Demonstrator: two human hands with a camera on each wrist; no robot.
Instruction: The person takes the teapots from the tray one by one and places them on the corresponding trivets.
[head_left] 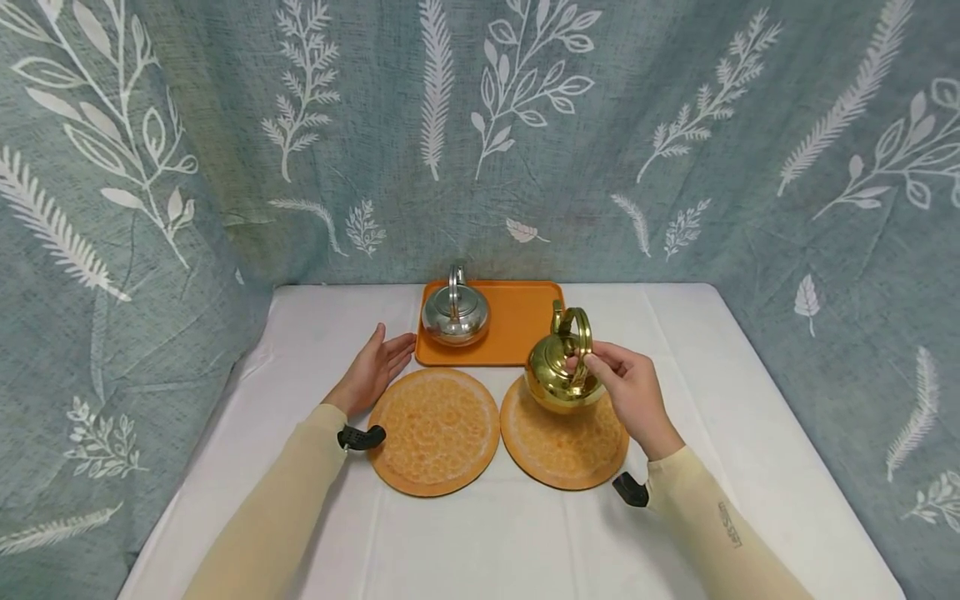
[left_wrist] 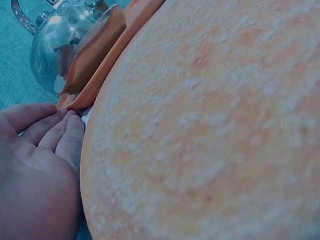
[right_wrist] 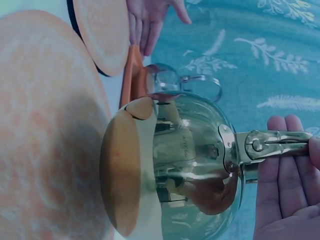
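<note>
My right hand [head_left: 628,390] grips the arched handle of a shiny gold teapot [head_left: 558,375], thumb on one side and fingers on the other. The teapot hangs over the right round mat [head_left: 555,458], and its shadow falls on that mat in the right wrist view. A silver teapot [head_left: 455,317] stands on the left part of an orange tray [head_left: 521,292]. My left hand [head_left: 375,367] lies with fingers extended, fingertips right at the tray's left front corner. In the left wrist view its palm is beside the left round mat [left_wrist: 200,130].
The left mat [head_left: 435,433] lies just in front of the tray, side by side with the right one. White cloth [head_left: 480,550] covers the table. A blue-green leaf-patterned curtain [head_left: 480,208] stands behind it and along both sides.
</note>
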